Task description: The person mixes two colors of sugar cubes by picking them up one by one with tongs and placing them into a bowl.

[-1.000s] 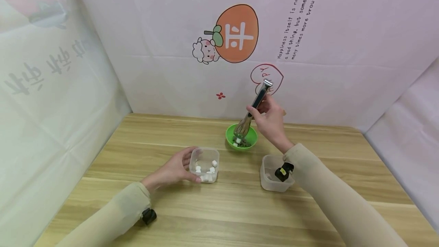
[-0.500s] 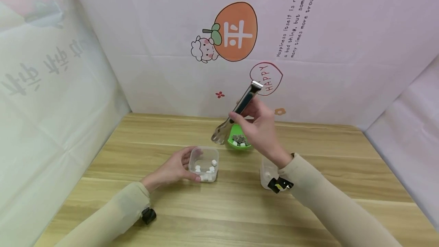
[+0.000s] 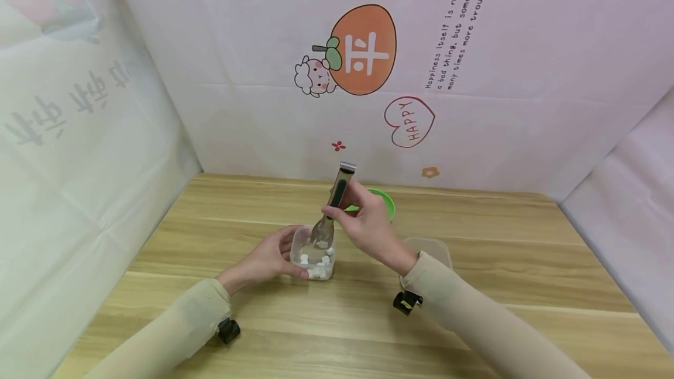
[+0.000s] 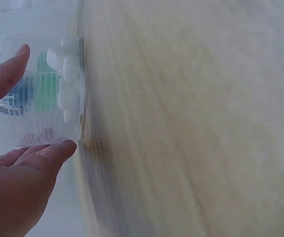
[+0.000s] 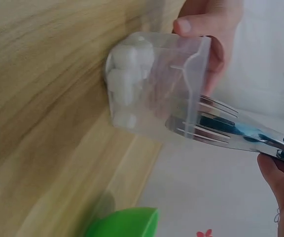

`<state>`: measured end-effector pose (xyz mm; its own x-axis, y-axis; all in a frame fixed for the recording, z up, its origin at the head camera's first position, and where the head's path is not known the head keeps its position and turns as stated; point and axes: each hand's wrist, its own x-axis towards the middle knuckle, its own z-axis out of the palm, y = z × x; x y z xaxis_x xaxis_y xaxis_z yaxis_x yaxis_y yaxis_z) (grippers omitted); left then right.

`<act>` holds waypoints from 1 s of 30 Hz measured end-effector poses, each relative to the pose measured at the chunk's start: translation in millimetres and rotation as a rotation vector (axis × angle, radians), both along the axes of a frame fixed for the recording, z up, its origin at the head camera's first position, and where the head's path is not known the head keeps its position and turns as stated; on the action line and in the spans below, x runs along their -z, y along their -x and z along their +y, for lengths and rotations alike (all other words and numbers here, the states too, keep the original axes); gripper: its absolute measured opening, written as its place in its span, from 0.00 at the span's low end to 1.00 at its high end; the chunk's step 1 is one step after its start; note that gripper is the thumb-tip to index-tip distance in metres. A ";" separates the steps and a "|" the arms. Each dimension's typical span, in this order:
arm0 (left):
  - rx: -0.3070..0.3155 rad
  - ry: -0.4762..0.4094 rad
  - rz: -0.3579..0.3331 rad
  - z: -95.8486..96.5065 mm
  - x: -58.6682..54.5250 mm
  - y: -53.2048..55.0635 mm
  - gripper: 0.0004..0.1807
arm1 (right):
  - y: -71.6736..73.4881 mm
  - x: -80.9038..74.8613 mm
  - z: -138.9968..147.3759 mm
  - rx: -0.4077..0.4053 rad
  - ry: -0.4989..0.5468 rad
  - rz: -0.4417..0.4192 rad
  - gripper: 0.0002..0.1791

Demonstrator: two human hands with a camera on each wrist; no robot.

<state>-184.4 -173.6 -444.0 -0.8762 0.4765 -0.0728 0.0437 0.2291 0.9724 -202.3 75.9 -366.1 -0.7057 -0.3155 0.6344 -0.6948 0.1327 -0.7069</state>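
My left hand (image 3: 265, 261) grips a clear square plastic container (image 3: 296, 245), thumb on the near side and fingers behind it. Several small white marshmallow-like cubes (image 5: 124, 84) lie on its bottom. In my right hand (image 3: 368, 224) is a pair of metal tongs (image 3: 341, 189) with dark inlaid handles and slotted, fork-like ends. The tongs slant down through the container's mouth, and their tips sit inside, above the cubes in the right wrist view. Behind the right hand stands a green bowl (image 3: 388, 206), mostly covered by it, so its contents are hidden.
A second clear plastic container (image 3: 434, 247) stands to the right, partly under the right forearm. The wooden table (image 3: 326, 332) meets a printed cloth backdrop (image 3: 253, 116) just behind the bowl. Cloth also hangs at both sides.
My right hand has carried the tongs from over the green bowl leftward and down into the left container. Gray pieces and white cubes showed in the bowl earlier. The left hand stays put.
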 end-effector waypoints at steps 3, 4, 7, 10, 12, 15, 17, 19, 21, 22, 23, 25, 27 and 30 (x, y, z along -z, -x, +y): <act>-0.004 0.010 0.006 -0.8 0.1 0.6 0.59 | 2.1 7.4 -4.9 -0.016 -0.005 0.002 0.12; -0.009 0.011 0.002 -0.8 -0.1 0.5 0.59 | 2.5 9.2 -6.8 -0.021 -0.007 0.008 0.12; -0.019 0.024 -0.004 -1.0 -0.1 0.5 0.60 | 2.9 14.1 -12.1 -0.040 -0.022 0.010 0.12; -0.020 0.031 -0.011 -1.0 0.2 0.3 0.60 | 3.3 17.9 -16.8 -0.055 -0.040 -0.005 0.12; -0.012 0.034 -0.006 -1.0 0.6 0.4 0.59 | 4.2 20.1 -19.1 -0.058 -0.050 -0.013 0.12; -0.009 0.036 0.004 -1.0 0.7 0.6 0.58 | 6.5 22.7 -21.1 -0.062 -0.053 -0.011 0.13; -0.009 0.034 0.008 -0.7 0.1 0.9 0.58 | 7.3 22.8 -21.8 -0.064 -0.049 -0.006 0.13; -0.010 0.031 0.007 -0.4 -0.4 1.0 0.58 | 8.2 23.2 -22.6 -0.067 -0.051 -0.004 0.13; -0.008 0.027 0.007 -0.2 -0.9 1.3 0.58 | 8.4 22.8 -23.6 -0.065 -0.055 -0.008 0.13; -0.007 0.026 0.008 -0.3 -1.1 1.5 0.58 | 8.2 22.4 -24.3 -0.063 -0.056 -0.009 0.13; -0.005 0.025 0.009 -0.5 -1.2 1.6 0.58 | 8.1 22.2 -25.0 -0.059 -0.057 -0.011 0.13; -0.003 0.022 0.011 -0.7 -1.4 1.6 0.58 | 8.1 22.0 -26.9 -0.057 -0.057 -0.014 0.13; 0.001 0.027 0.011 -1.0 -1.5 1.4 0.58 | 7.2 21.7 -28.9 -0.058 -0.057 -0.015 0.13; 0.002 0.027 0.004 -1.0 -1.6 0.8 0.59 | 6.6 23.2 -31.8 -0.073 -0.065 -0.011 0.14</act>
